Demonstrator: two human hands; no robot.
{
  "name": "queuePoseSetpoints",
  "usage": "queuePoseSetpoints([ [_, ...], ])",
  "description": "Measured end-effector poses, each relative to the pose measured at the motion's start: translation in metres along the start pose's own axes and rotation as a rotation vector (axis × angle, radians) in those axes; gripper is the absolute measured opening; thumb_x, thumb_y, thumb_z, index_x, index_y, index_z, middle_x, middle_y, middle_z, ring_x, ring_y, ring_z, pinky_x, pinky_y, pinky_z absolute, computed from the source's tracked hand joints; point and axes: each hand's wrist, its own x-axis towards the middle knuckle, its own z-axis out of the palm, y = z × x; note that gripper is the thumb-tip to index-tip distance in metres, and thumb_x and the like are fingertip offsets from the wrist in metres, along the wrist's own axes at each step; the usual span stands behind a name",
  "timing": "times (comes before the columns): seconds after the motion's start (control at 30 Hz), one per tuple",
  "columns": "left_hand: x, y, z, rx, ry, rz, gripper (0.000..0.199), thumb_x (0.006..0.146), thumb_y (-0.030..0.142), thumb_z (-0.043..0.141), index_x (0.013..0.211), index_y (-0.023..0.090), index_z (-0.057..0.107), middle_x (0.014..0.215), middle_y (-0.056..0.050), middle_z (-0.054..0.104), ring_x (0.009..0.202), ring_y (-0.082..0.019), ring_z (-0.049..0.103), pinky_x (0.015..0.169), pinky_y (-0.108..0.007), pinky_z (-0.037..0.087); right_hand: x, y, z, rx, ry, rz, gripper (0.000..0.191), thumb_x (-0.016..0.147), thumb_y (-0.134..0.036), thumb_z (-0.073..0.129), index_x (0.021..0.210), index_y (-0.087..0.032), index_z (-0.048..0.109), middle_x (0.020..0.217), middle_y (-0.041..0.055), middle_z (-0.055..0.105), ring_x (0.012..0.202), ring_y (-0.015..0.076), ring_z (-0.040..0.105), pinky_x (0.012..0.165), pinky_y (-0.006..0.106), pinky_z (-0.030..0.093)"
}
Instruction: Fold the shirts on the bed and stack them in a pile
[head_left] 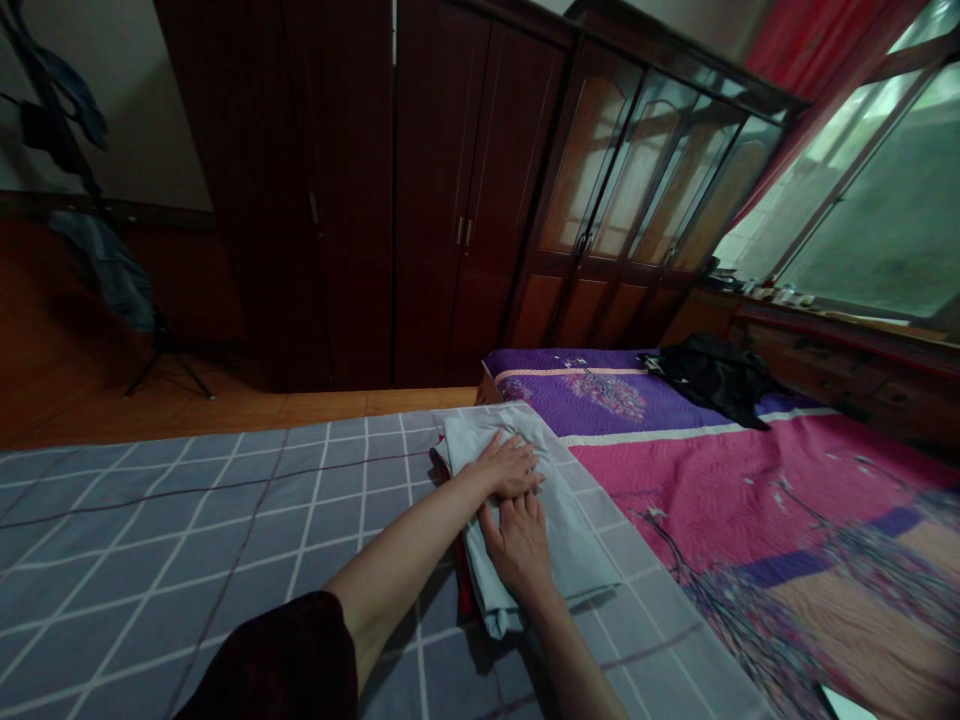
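A folded pale grey-blue cloth (pixel 577 545) lies on a grey checked bedspread (pixel 262 540), close to its right edge. Dark and red fabric (pixel 465 580) shows from beneath its left side. Flat on the upper part of the cloth rests my left hand (pixel 510 465), fingers stretched out to the right. My right hand (pixel 519 540) lies just below it, palm down, its fingertips close against the left hand. Both hands press on the cloth's top without gripping it. What is folded inside cannot be seen.
A second bed with a purple and pink quilt (pixel 652 470) adjoins on the right, a black garment (pixel 712 375) on it. Dark wardrobes (pixel 465 200) line the far wall. A stand with hanging clothes (pixel 112 270) is at left. A phone-like object (pixel 847 705) lies bottom right.
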Motion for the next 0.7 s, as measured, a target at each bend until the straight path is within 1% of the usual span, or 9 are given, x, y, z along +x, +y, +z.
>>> queuePoseSetpoints([
  [0.1,0.013,-0.019,0.002,0.004,0.024,-0.023,0.055,0.092,0.05,0.037,0.141,0.025,0.038,0.153,-0.003,0.028,0.143,-0.024,0.012,0.113,-0.05,-0.003,0.001,0.001,0.001,0.041,-0.012,0.028,0.058,0.093,-0.048,0.033,0.134,-0.011,0.048,0.143,0.0169,0.04,0.136,0.0344,0.027,0.109,0.05,0.018],
  [0.17,0.019,-0.034,0.003,0.003,0.06,-0.081,0.061,0.091,0.054,0.037,0.145,0.025,0.031,0.155,-0.004,0.02,0.143,-0.027,0.008,0.112,-0.052,-0.002,0.001,0.001,0.003,0.056,-0.032,0.047,0.062,0.092,-0.052,0.032,0.138,-0.01,0.044,0.146,0.0173,0.036,0.137,0.0345,0.026,0.11,0.05,0.016],
  [0.23,0.024,-0.047,0.004,-0.009,0.073,-0.151,0.066,0.091,0.058,0.033,0.146,0.024,0.026,0.154,-0.009,0.024,0.141,-0.031,0.017,0.111,-0.054,0.009,0.001,0.002,0.004,0.065,-0.053,0.058,0.065,0.092,-0.054,0.031,0.14,-0.01,0.042,0.148,0.0177,0.033,0.138,0.0345,0.024,0.11,0.05,0.015],
  [0.3,0.029,-0.055,0.007,-0.026,0.065,-0.201,0.066,0.091,0.06,0.028,0.145,0.022,0.03,0.148,-0.013,0.036,0.134,-0.032,0.033,0.107,-0.051,0.024,0.001,0.002,0.004,0.069,-0.072,0.06,0.067,0.093,-0.055,0.029,0.141,-0.01,0.04,0.149,0.0174,0.031,0.138,0.034,0.022,0.111,0.05,0.013],
  [0.33,0.031,-0.057,0.009,-0.033,0.061,-0.217,0.065,0.091,0.06,0.027,0.142,0.021,0.035,0.144,-0.013,0.042,0.13,-0.031,0.039,0.104,-0.048,0.029,0.002,0.003,0.004,0.07,-0.078,0.062,0.067,0.093,-0.055,0.029,0.141,-0.01,0.04,0.149,0.0173,0.03,0.139,0.034,0.021,0.111,0.05,0.013],
  [0.43,0.035,-0.057,0.012,-0.043,0.071,-0.244,0.061,0.091,0.06,0.029,0.135,0.021,0.045,0.137,-0.013,0.05,0.125,-0.03,0.045,0.102,-0.045,0.033,0.003,0.003,0.004,0.07,-0.084,0.064,0.067,0.093,-0.055,0.029,0.141,-0.01,0.039,0.149,0.0175,0.03,0.139,0.0347,0.021,0.111,0.05,0.014],
  [0.53,0.03,-0.049,0.006,-0.05,0.112,-0.246,0.057,0.091,0.057,0.032,0.135,0.022,0.045,0.135,-0.012,0.051,0.123,-0.03,0.046,0.101,-0.046,0.033,0.003,0.002,0.004,0.072,-0.065,0.059,0.065,0.093,-0.053,0.031,0.14,-0.01,0.042,0.148,0.0177,0.032,0.138,0.0358,0.023,0.11,0.051,0.017],
  [0.6,0.021,-0.044,-0.001,-0.056,0.157,-0.234,0.055,0.091,0.053,0.035,0.138,0.023,0.04,0.138,-0.011,0.048,0.125,-0.029,0.044,0.103,-0.047,0.03,0.003,0.002,0.003,0.081,-0.045,0.049,0.063,0.093,-0.052,0.033,0.138,-0.009,0.044,0.146,0.0184,0.035,0.136,0.0352,0.026,0.109,0.051,0.019],
  [0.7,0.0,-0.043,-0.011,-0.074,0.229,-0.219,0.053,0.092,0.048,0.038,0.139,0.024,0.038,0.143,-0.009,0.042,0.131,-0.028,0.036,0.11,-0.049,0.018,0.004,0.006,-0.003,0.094,0.026,0.039,0.064,0.092,-0.051,0.036,0.135,-0.005,0.047,0.143,0.021,0.039,0.133,0.033,0.032,0.108,0.047,0.024],
])
